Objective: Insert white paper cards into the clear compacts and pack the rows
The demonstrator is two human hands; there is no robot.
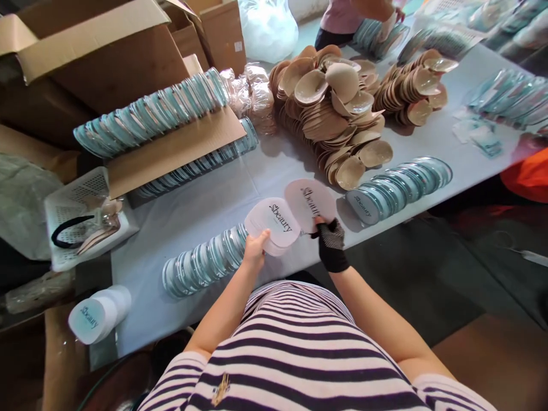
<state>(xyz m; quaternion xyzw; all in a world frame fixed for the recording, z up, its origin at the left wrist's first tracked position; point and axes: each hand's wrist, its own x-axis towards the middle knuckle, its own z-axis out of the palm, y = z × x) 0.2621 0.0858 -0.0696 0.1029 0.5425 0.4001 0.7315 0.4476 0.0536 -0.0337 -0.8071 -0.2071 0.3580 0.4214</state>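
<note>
My bare left hand (254, 251) is closed on a small stack of white rounded cards (266, 216) printed "beauty", its thumb lying on top. In a dark fingerless glove, my right hand (331, 241) pinches a single printed card (302, 198) at its lower right edge. That card is beside the stack and overlaps its right side. Below and left of my left hand lies a row of clear-and-teal round packs (203, 262). Another row of packs (400, 185), the nearest one showing the same print, lies right of my right hand.
Heaped tan oval cups (342, 123) stand beyond my hands. At the left are packs on a cardboard box (180, 145), a white basket (92, 220) and a card stack (100, 315). Large cartons (107, 63) stand behind. Another person (342, 17) works across the table (265, 165).
</note>
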